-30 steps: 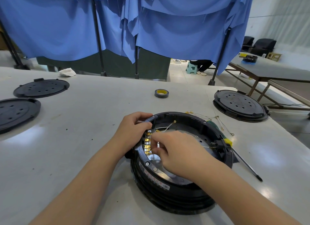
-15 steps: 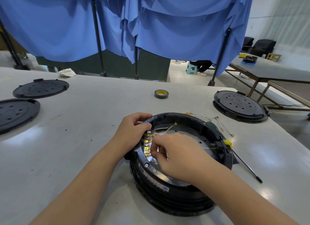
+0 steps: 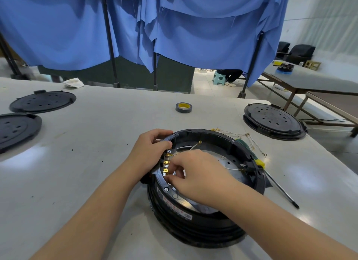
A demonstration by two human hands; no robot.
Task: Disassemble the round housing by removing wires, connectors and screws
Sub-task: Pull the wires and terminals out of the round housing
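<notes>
Fingers (image 3: pixel 175 177) of the right hand (image 3: pixel 195 174) are curled together at the row of brass terminals (image 3: pixel 166 164) on the housing's left inner wall, pinching at the lowest ones; what exactly sits between the fingertips is hidden. The left hand (image 3: pixel 150 153) grips the housing (image 3: pixel 203 217) rim at its far-left side, fingers curled over the edge and thumb inside, just above the terminals. A white wire (image 3: pixel 193 146) with a ring lug runs from under the right hand toward the far inner wall; another wire (image 3: pixel 232 169) reaches a connector on the right wall. The housing stands near the front edge of the surface (image 3: pixel 96 153), about mid-width. Touching its right side lies a screwdriver (image 3: pixel 279 190), tip toward the front right. Loose wires (image 3: pixel 249 138) lie just behind the housing. Tape (image 3: pixel 183 107) sits toward the far edge. One lid (image 3: pixel 274 121) rests by the right edge, two lids (image 3: pixel 41 102) by the left edge.
</notes>
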